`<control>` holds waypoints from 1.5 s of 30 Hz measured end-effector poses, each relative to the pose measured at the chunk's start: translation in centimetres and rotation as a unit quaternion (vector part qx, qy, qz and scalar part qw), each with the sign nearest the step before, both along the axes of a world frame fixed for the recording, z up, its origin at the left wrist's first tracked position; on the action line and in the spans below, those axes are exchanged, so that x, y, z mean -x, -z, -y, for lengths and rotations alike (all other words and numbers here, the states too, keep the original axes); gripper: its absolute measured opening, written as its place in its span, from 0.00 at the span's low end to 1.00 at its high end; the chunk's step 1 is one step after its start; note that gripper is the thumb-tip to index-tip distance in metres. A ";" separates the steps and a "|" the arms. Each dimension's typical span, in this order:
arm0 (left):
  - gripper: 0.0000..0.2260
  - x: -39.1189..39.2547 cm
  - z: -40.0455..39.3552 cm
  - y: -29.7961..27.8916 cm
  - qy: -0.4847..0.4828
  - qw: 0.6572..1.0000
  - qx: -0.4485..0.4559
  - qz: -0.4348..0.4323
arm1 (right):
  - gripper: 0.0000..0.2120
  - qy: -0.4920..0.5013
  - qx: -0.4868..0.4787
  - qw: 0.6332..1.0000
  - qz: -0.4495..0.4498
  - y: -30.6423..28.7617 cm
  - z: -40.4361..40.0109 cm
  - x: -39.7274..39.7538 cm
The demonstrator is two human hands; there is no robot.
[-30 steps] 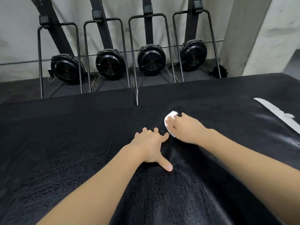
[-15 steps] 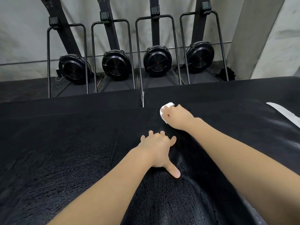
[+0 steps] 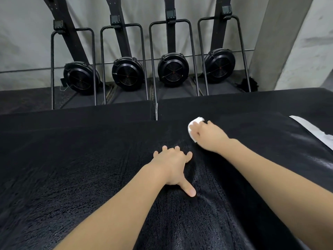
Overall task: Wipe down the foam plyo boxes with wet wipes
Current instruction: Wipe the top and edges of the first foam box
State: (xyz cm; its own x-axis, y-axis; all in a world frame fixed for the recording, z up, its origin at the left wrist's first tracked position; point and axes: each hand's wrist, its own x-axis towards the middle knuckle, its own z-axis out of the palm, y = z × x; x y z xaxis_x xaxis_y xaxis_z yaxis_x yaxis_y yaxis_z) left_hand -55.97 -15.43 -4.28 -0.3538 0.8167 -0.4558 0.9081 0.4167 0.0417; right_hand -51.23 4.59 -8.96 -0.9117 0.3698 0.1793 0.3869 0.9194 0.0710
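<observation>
A large black foam plyo box [image 3: 75, 177] fills the lower view, its top shiny with wet streaks. My right hand [image 3: 209, 136] presses a crumpled white wet wipe [image 3: 193, 124] onto the box top near its far edge; its fingers curl over the wipe. My left hand [image 3: 173, 166] lies flat on the box in the middle, fingers spread and thumb pointing back toward me.
A white stripe [image 3: 313, 131] runs along the box's right side. Behind the box lie two lower black boxes [image 3: 90, 114] split by a gap. Several black rowing machines [image 3: 173, 69] stand upright against the grey wall. A concrete pillar [image 3: 281, 42] rises at the right.
My right hand slid the wipe away from me toward the far edge of the box, then a little to the right. My left hand stayed planted.
</observation>
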 end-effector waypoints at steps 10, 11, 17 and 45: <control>0.58 -0.2 -0.1 -0.2 -0.003 1.000 0.006 -0.007 | 0.18 0.131 -0.044 0.990 0.042 -2.0 -4.7 -4.4; 0.59 -0.1 -0.1 -0.2 -0.004 1.000 0.006 -0.007 | 0.16 0.126 -0.038 0.991 0.037 -1.7 -4.4 -4.1; 0.59 -0.1 -0.2 0.0 -0.002 1.000 0.005 -0.017 | 0.20 -0.048 0.034 0.998 0.004 1.4 -0.4 -5.6; 0.61 -1.1 0.1 -0.8 -0.028 0.999 -0.006 -0.025 | 0.21 0.094 -0.164 0.982 0.003 0.7 1.6 -12.0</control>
